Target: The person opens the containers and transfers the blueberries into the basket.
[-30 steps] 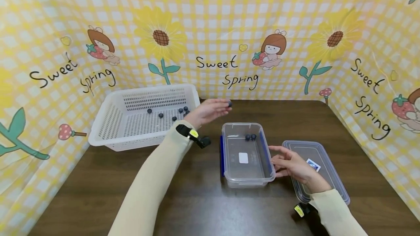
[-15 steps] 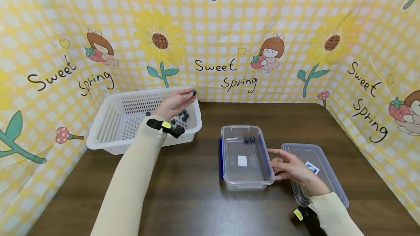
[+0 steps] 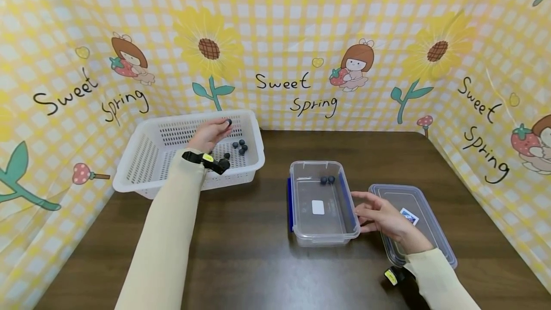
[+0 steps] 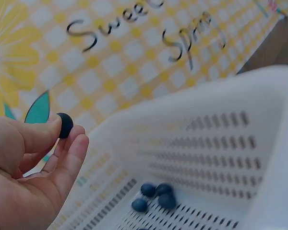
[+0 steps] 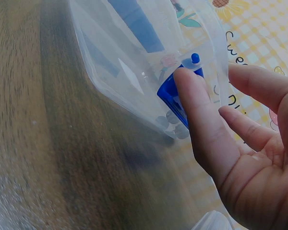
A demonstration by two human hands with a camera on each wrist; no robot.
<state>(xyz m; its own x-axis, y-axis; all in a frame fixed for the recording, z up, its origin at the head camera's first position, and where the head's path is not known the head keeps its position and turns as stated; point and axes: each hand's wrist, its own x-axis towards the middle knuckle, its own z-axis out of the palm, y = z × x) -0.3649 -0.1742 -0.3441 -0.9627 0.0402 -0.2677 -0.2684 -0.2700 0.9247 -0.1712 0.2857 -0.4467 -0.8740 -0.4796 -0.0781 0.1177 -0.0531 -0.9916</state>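
Head view: a person w/ cream sleeves works at a dark wood bench point(image 3: 258, 262), yellow checked backdrop behind.

Left hand point(image 3: 209, 134) is raised over a white slotted basket point(image 3: 142, 161) at the bench's back left. Its thumb and fingers pinch one dark blueberry point(image 3: 228, 122); the wrist view shows it clearly, the berry point(image 4: 64, 125) held at the fingertips, above the basket floor. More loose berries point(image 3: 240, 147) lie in the basket toward its right end; a cluster of them point(image 4: 154, 195) sits on the slotted floor below the hand.

Right hand point(image 3: 380, 218) rests at the right side of a clear plastic box point(image 3: 324, 233) near bench centre. Fingers are relaxed and slightly spread, gripping nothing; in the wrist view the thumb point(image 5: 192, 110) lies against the box's blue clip point(image 5: 169, 93). Two berries point(image 3: 327, 180) lie in the box's far end.

Just right of the box, partly under the right wrist, lies a clear lid point(image 3: 430, 233), flat on the bench.
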